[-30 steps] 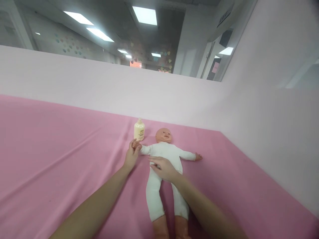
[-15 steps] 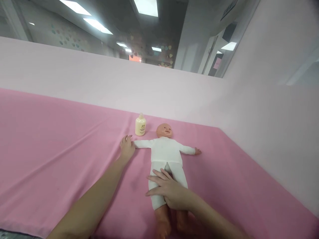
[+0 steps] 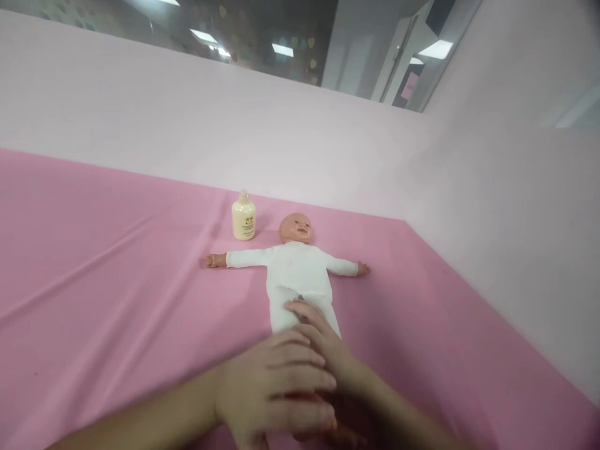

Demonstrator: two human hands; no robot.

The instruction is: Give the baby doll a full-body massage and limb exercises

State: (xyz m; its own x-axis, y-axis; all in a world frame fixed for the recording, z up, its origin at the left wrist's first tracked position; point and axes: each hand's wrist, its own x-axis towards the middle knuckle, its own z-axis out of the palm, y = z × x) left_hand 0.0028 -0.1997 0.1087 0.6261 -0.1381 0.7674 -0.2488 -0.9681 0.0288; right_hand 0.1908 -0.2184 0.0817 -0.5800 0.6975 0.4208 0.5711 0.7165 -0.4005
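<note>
A single baby doll (image 3: 296, 275) in a white bodysuit lies face-up on a pink cloth (image 3: 107, 294), head toward the pale pink back wall (image 3: 187, 119), both arms spread out to the sides. The doll serves as landmark. One cream bottle (image 3: 244, 217) stands upright just beside the doll's head, on the side of the person's left, and apart from the doll's outstretched arm below it.

Two hands are in view, both the person's own. The left hand (image 3: 276, 390) lies over the doll's lower legs, fingers together and curled lightly across them; whether it grips the legs or only rests on them cannot be told. The right hand (image 3: 323, 340) lies flat on the doll's thigh region, its fingertips (image 3: 296, 307) reaching just below the doll's waist, and it encloses nothing. The left hand partly overlaps the right wrist.

Open cloth extends widely from the doll toward the person's left, marked only by shallow creases. Toward the person's right, a narrower strip of cloth separates the doll's hand from the side wall (image 3: 525, 237). Beyond the doll's head, a short band of cloth runs to the back wall's lower edge.
</note>
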